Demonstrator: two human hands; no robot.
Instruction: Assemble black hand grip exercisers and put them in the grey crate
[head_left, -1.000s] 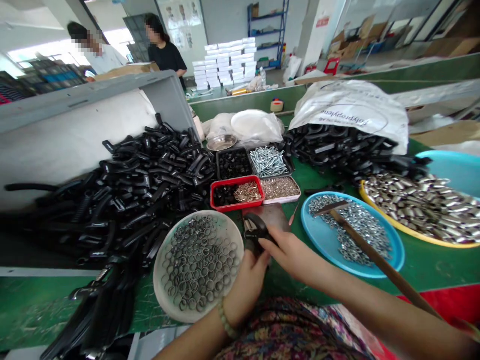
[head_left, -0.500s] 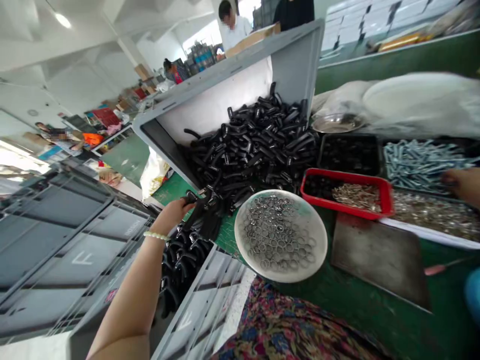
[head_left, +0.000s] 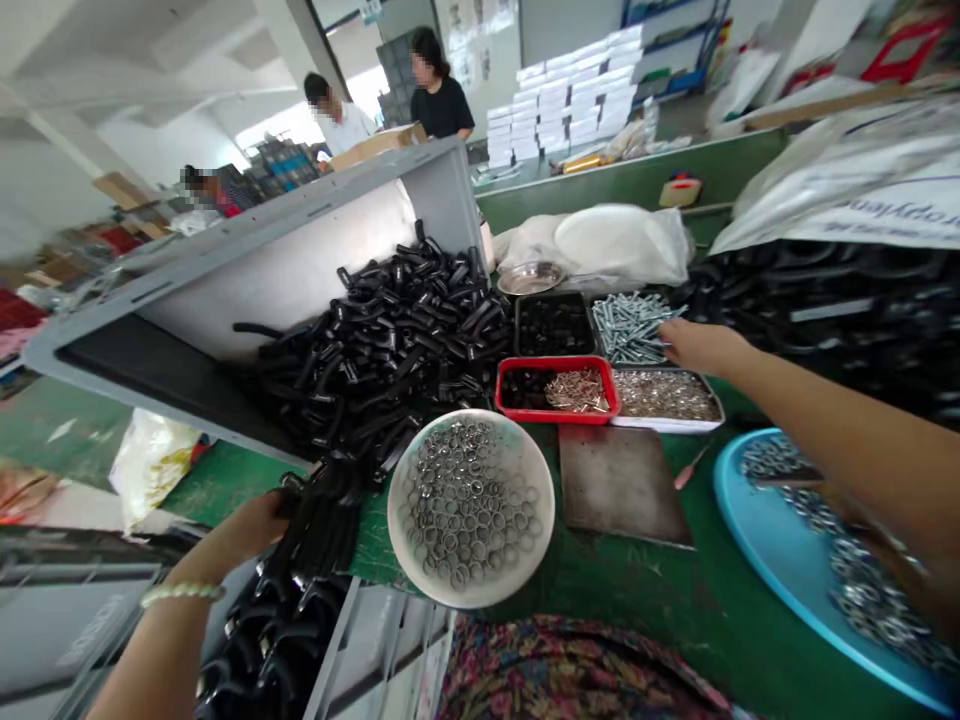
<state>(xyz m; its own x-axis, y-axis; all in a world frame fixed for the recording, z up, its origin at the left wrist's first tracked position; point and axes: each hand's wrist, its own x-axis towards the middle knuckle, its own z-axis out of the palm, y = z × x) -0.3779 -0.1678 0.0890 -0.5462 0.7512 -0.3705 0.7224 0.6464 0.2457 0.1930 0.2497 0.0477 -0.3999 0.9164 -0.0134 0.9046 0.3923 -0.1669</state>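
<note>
Screws (head_left: 628, 328) and rings (head_left: 457, 462) had a bright metal shine.
The black parts (head_left: 397, 342) looked glossy plastic, the plate (head_left: 619, 482) dull metal, the red tray (head_left: 556, 414) smooth plastic.

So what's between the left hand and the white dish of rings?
From the left hand to the dish, the head view shows black handle-like parts, then some green tabletop.

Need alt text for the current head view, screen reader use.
A person's right hand is at a pile of silver screws, the left hand at a bundle of black parts beside a grey crate. Between the hands, a round bowl of metal rings and a flat plate sit on a green workbench.
</note>
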